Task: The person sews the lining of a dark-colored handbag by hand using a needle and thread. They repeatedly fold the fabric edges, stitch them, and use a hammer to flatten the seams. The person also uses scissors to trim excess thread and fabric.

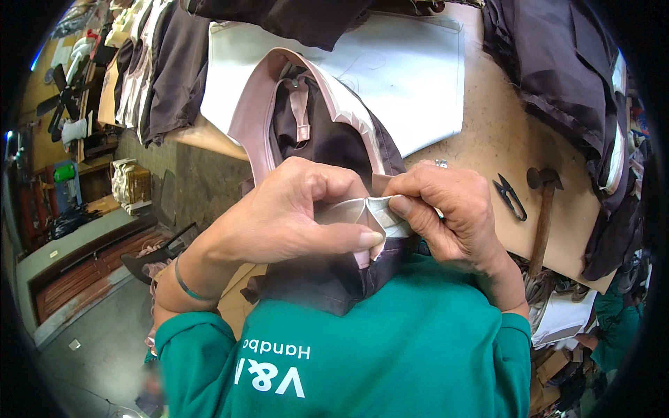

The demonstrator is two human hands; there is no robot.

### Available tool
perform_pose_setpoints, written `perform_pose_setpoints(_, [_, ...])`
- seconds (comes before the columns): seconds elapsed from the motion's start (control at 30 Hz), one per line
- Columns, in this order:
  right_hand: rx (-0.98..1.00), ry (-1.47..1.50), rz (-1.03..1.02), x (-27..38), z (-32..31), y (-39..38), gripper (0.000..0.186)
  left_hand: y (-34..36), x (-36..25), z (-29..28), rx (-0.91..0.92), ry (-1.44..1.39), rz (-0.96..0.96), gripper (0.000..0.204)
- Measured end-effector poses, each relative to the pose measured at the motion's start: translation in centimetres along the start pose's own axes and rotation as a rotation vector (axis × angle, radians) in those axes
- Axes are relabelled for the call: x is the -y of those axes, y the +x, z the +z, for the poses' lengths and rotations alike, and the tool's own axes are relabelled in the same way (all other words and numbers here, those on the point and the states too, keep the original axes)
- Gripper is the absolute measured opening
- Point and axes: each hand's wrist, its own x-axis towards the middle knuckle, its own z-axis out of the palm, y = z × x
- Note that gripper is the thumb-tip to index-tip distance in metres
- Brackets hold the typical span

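Note:
A dark brown fabric bag [327, 282] with a pink trim band [249, 132] lies in front of me, a pink strap tab [301, 115] inside it. My left hand [306, 209] curls round its near opening, thumb pressing on the folded pink-and-white edge [380, 216]. My right hand [446, 216] pinches that same edge just to the right, thumb and forefinger closed on it, other fingers bent beneath.
A white sheet [411, 76] lies behind the bag. Dark fabric pieces [543, 76] pile at upper right and upper left. Black thread snips [510, 198] and a wooden-handled hammer [542, 226] rest on the tan work table [488, 160]. Shelving with assorted items [77, 181] stands left.

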Motion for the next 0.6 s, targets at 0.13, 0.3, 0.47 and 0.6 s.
perform_pose_setpoints(0.13, [-0.018, 0.029, 0.009, 0.1, 0.0, -0.2, 0.009, 0.2, 0.2, 0.1, -0.015, 0.221, 0.108, 0.015])
perform_pose_setpoints(0.3, [-0.017, 0.090, -0.033, 0.0, 0.0, -0.3, 0.008, -0.1, 0.4, 0.2, -0.016, 0.336, 0.198, 0.017])
perform_pose_setpoints(0.47, [-0.023, 0.081, 0.004, 0.0, 0.2, -0.5, 0.007, 0.3, 0.5, 0.7, -0.060, 0.185, 0.249, 0.018])
perform_pose_setpoints(0.6, [-0.029, 0.097, 0.020, 0.0, 0.2, -0.5, 0.007, 0.3, 0.3, 1.0, -0.081, 0.111, 0.214, 0.022])
